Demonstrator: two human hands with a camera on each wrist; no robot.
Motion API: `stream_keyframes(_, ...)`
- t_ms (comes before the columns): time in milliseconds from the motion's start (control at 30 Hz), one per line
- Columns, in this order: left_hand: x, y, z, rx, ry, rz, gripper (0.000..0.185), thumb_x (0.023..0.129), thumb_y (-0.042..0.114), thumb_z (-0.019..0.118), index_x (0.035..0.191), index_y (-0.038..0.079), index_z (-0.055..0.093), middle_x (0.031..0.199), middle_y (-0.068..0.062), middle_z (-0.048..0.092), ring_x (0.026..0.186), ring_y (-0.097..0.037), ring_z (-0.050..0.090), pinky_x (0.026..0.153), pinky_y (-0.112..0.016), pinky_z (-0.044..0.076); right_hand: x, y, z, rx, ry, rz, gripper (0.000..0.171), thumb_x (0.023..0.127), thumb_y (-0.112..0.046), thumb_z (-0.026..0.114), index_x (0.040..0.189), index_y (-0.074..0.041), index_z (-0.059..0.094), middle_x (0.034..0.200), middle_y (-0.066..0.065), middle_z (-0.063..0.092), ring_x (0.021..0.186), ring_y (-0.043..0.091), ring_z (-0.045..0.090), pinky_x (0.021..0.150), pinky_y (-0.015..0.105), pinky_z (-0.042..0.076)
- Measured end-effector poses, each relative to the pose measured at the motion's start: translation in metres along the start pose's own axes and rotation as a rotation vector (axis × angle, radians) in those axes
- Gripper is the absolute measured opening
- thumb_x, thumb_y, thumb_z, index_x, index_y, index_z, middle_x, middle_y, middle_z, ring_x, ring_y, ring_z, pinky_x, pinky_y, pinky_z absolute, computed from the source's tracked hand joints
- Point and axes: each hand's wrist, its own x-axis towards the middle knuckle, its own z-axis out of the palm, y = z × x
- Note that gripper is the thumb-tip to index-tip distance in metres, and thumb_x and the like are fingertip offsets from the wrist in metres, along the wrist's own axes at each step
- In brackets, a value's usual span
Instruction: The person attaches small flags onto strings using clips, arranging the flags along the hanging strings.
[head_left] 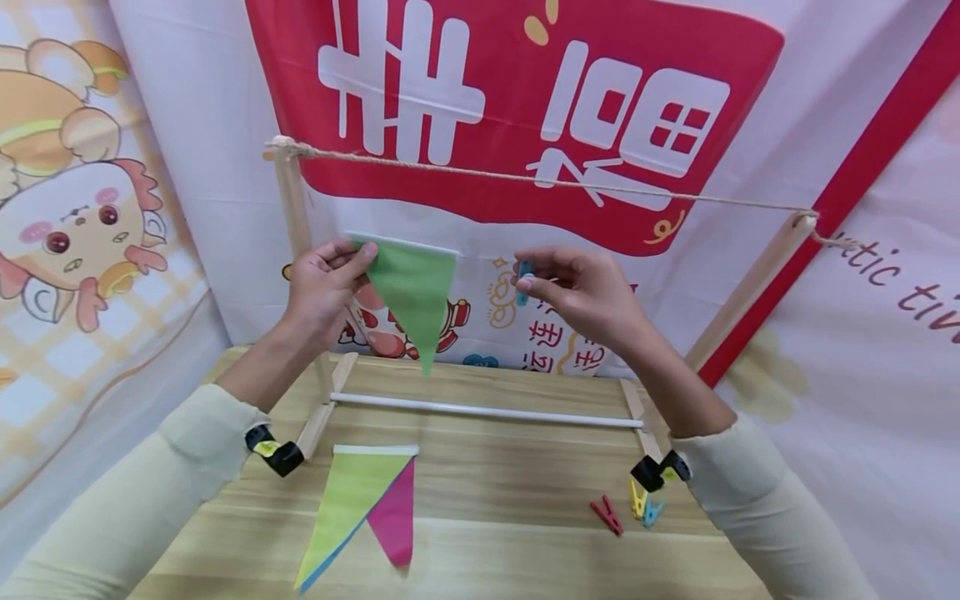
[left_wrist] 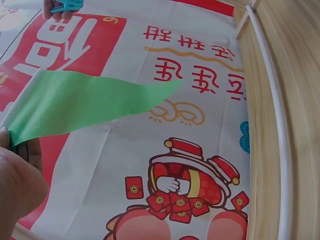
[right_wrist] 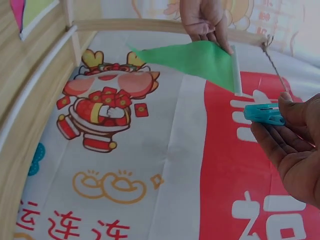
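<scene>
Our left hand point(head_left: 324, 283) pinching top corner of green triangular paper flag point(head_left: 414, 293), held up just below jute string point(head_left: 540, 179). Our right hand point(head_left: 581, 292) pinching small blue plastic clothespin point(head_left: 524, 280), right of flag, also under string.

Blue clothespin point(head_left: 524, 282) mostly hidden by fingers

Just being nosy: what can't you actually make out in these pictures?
- Left hand: fingertips hidden behind green flag, head view.
- Blue clothespin: rear end covered by right hand, right wrist view.
- Pink flag: partly under yellow-green flag, head view.
</scene>
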Motion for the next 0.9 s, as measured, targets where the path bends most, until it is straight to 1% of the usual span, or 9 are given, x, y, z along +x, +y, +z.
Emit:
stream_keyframes(100, 0.000, 0.003, 0.000, -0.012, 0.024, 0.002, 0.004, 0.100, 0.007, 0.085, 0.103, 0.009, 0.083, 0.095, 0.001, 0.085, 0.086, -0.008, 0.079, 0.082, -0.021, 0.068, 0.004, -0.010, 0.001, -0.001, -0.001, -0.034, 0.040, 0.104, -0.019, 0.084, 0.142, -0.012, 0.078, 0.123, 0.008, 0.085, 0.103, 0.023, 0.081, 0.086, 0.016, 0.064)
stream_keyframes(233, 0.001, 0.005, 0.002, -0.006, 0.045, 0.015, 0.007, 0.099, 0.010, 0.087, 0.105, 0.009, 0.083, 0.098, 0.001, 0.085, 0.088, -0.009, 0.080, 0.084, -0.022, 0.069, 0.010, -0.019, 0.002, -0.003, 0.011, -0.069, 0.038, 0.104, -0.017, 0.084, 0.141, -0.011, 0.079, 0.121, 0.008, 0.085, 0.101, 0.020, 0.080, 0.087, 0.016, 0.064)
stream_keyframes(400, 0.003, 0.006, 0.006, -0.039, 0.046, 0.039, 0.012, 0.098, 0.012, 0.088, 0.107, 0.006, 0.082, 0.100, -0.002, 0.086, 0.089, -0.010, 0.081, 0.083, -0.023, 0.069, 0.017, -0.028, 0.003, -0.005, 0.020, -0.084, 0.038, 0.104, -0.018, 0.084, 0.141, -0.012, 0.079, 0.119, 0.008, 0.086, 0.101, 0.019, 0.080, 0.088, 0.015, 0.063)
stream_keyframes(500, 0.003, 0.005, 0.007, -0.044, 0.053, 0.051, 0.013, 0.098, 0.013, 0.088, 0.106, 0.006, 0.082, 0.099, -0.002, 0.085, 0.087, -0.010, 0.081, 0.079, -0.022, 0.068, 0.021, -0.033, 0.005, 0.002, 0.017, -0.096, 0.039, 0.103, -0.018, 0.085, 0.141, -0.012, 0.079, 0.120, 0.007, 0.086, 0.100, 0.019, 0.081, 0.088, 0.016, 0.064)
stream_keyframes(633, 0.005, 0.006, 0.008, -0.076, 0.060, 0.058, 0.013, 0.097, 0.011, 0.089, 0.104, 0.004, 0.081, 0.096, -0.002, 0.084, 0.084, -0.011, 0.080, 0.074, -0.021, 0.067, 0.026, -0.038, 0.006, 0.018, 0.027, -0.110, 0.040, 0.103, -0.017, 0.085, 0.142, -0.010, 0.078, 0.123, 0.007, 0.085, 0.102, 0.019, 0.082, 0.088, 0.016, 0.064)
stream_keyframes(833, 0.007, 0.013, 0.010, -0.103, 0.047, 0.060, 0.015, 0.098, 0.013, 0.088, 0.106, 0.003, 0.081, 0.098, -0.005, 0.086, 0.083, -0.013, 0.082, 0.079, -0.026, 0.070, 0.034, -0.043, 0.004, 0.037, 0.045, -0.117, 0.039, 0.104, -0.018, 0.084, 0.142, -0.010, 0.079, 0.125, 0.008, 0.086, 0.108, 0.021, 0.084, 0.091, 0.018, 0.065)
stream_keyframes(900, 0.007, 0.015, 0.011, -0.105, 0.050, 0.052, 0.015, 0.098, 0.014, 0.088, 0.106, 0.003, 0.081, 0.097, -0.004, 0.086, 0.081, -0.014, 0.082, 0.078, -0.027, 0.071, 0.038, -0.045, 0.004, 0.050, 0.044, -0.121, 0.038, 0.104, -0.017, 0.084, 0.141, -0.010, 0.079, 0.125, 0.010, 0.085, 0.108, 0.022, 0.084, 0.091, 0.018, 0.065)
